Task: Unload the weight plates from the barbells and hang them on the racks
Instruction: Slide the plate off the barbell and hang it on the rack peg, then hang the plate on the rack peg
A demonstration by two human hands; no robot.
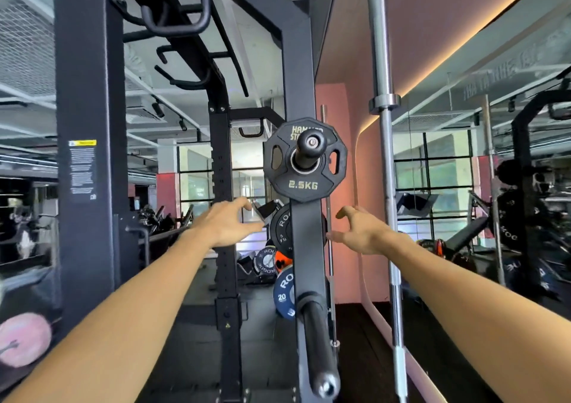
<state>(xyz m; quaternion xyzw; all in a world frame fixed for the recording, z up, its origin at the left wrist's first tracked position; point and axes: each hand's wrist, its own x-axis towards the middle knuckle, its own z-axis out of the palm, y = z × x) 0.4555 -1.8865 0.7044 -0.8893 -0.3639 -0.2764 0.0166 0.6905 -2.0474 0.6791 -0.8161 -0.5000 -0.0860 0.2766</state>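
A small black 2.5 kg plate [304,183] hangs on the upper storage peg [310,146] of the black rack upright [304,248]. My left hand [227,223] is stretched out below and left of the plate, fingers apart, holding nothing. My right hand [360,229] is out on the other side of the upright, also spread and empty. Neither hand touches the plate. A bare lower peg [318,341] juts toward me. Behind the upright hang a black plate [280,229] and a blue 20 kg plate [283,291], both partly hidden.
A steel barbell [384,161] stands upright to the right, beside a mirror wall [494,186]. A thick rack post [89,155] with a warning label rises at left. More plates [266,260] lie on the floor behind. A pink round thing [23,339] sits low left.
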